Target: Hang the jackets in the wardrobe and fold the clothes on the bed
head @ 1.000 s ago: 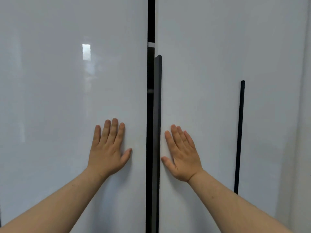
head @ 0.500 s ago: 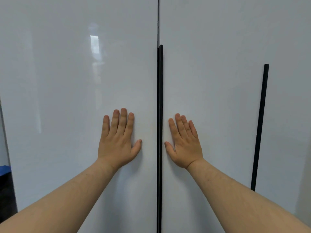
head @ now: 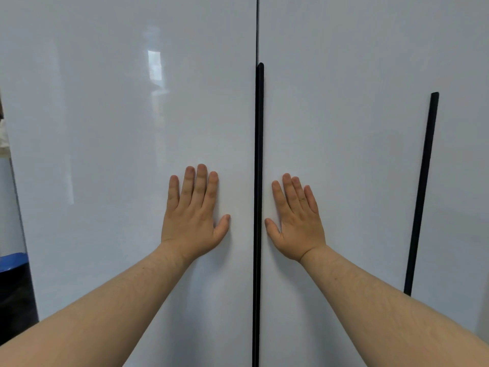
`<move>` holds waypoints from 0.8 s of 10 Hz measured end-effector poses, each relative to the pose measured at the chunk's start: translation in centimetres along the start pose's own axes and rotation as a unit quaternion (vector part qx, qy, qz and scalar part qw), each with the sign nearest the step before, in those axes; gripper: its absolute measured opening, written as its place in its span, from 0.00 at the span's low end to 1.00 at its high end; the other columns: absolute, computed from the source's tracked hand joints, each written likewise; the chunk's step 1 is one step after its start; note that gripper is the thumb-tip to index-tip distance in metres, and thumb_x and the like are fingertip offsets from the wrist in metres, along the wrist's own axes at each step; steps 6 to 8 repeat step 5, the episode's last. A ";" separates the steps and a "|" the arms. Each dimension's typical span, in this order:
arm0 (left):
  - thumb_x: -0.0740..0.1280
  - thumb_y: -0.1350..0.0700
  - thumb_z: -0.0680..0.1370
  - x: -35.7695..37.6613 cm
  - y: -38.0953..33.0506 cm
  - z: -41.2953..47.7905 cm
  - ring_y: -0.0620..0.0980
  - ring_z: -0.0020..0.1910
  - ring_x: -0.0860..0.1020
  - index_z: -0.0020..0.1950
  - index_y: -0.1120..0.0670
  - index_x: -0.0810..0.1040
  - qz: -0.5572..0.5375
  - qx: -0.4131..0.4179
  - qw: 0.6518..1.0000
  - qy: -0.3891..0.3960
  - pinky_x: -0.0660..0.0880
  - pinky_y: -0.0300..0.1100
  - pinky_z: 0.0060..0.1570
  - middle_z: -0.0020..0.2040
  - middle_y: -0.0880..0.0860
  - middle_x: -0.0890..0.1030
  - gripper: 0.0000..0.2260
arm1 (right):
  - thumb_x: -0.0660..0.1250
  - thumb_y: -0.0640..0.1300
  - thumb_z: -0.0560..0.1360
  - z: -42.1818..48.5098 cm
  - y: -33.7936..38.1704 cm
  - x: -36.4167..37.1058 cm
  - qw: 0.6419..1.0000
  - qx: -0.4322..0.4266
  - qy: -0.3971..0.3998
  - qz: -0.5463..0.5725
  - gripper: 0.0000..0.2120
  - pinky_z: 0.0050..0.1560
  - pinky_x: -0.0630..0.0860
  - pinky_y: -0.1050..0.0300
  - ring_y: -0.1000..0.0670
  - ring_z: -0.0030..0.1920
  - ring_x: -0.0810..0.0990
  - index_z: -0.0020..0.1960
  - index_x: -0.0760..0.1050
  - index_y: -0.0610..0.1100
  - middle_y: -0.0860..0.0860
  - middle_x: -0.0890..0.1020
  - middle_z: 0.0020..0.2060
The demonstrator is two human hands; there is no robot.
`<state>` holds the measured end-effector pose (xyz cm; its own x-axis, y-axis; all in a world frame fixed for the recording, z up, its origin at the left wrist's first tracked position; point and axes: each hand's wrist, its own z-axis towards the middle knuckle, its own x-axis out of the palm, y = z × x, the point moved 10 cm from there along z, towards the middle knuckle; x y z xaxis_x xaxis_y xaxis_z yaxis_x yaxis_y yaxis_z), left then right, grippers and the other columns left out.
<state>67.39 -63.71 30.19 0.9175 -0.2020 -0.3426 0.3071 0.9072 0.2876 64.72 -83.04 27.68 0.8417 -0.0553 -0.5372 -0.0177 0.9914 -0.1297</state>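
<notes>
Two glossy white wardrobe doors fill the view, the left door [head: 119, 154] and the right door [head: 344, 128], meeting flush at the middle seam. A long black vertical handle [head: 259, 181] runs along that seam. My left hand [head: 194, 215] presses flat on the left door just beside the handle, fingers straight and pointing up. My right hand [head: 296, 221] presses flat on the right door on the other side of the handle. No jackets, clothes or bed are in view.
A second black vertical handle [head: 423, 192] runs down further right. At the far left edge, past the wardrobe's side, a dark object with a blue top [head: 13, 287] stands low down.
The gap between the two doors, dark and open a second ago, has closed; both doors swung shut under my flat hands and now sit flush.
</notes>
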 end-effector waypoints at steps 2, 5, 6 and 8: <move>0.56 0.38 0.74 -0.3 0.0 0.0 0.61 0.79 0.49 0.80 0.59 0.52 -0.005 -0.009 0.998 0.065 0.45 0.61 0.76 0.80 0.61 0.53 0.40 | 0.50 0.58 0.77 -0.4 -0.2 -0.2 0.996 0.004 0.083 -0.018 0.40 0.77 0.31 0.52 0.51 0.78 0.29 0.78 0.28 0.51 0.51 0.31 0.78; 0.60 0.43 0.79 -3.0 0.4 0.9 0.61 0.79 0.49 0.79 0.56 0.53 -0.037 -0.001 0.975 0.217 0.52 0.56 0.76 0.81 0.59 0.48 0.34 | 0.57 0.49 0.79 -0.8 0.5 -3.6 0.958 0.092 0.244 0.117 0.37 0.76 0.56 0.51 0.50 0.80 0.48 0.82 0.43 0.52 0.53 0.44 0.81; 0.60 0.43 0.79 -3.0 0.4 0.9 0.61 0.79 0.49 0.79 0.56 0.53 -0.037 -0.001 0.975 0.217 0.52 0.56 0.76 0.81 0.59 0.48 0.34 | 0.57 0.49 0.79 -0.8 0.5 -3.6 0.958 0.092 0.244 0.117 0.37 0.76 0.56 0.51 0.50 0.80 0.48 0.82 0.43 0.52 0.53 0.44 0.81; 0.60 0.43 0.79 -3.0 0.4 0.9 0.61 0.79 0.49 0.79 0.56 0.53 -0.037 -0.001 0.975 0.217 0.52 0.56 0.76 0.81 0.59 0.48 0.34 | 0.57 0.49 0.79 -0.8 0.5 -3.6 0.958 0.092 0.244 0.117 0.37 0.76 0.56 0.51 0.50 0.80 0.48 0.82 0.43 0.52 0.53 0.44 0.81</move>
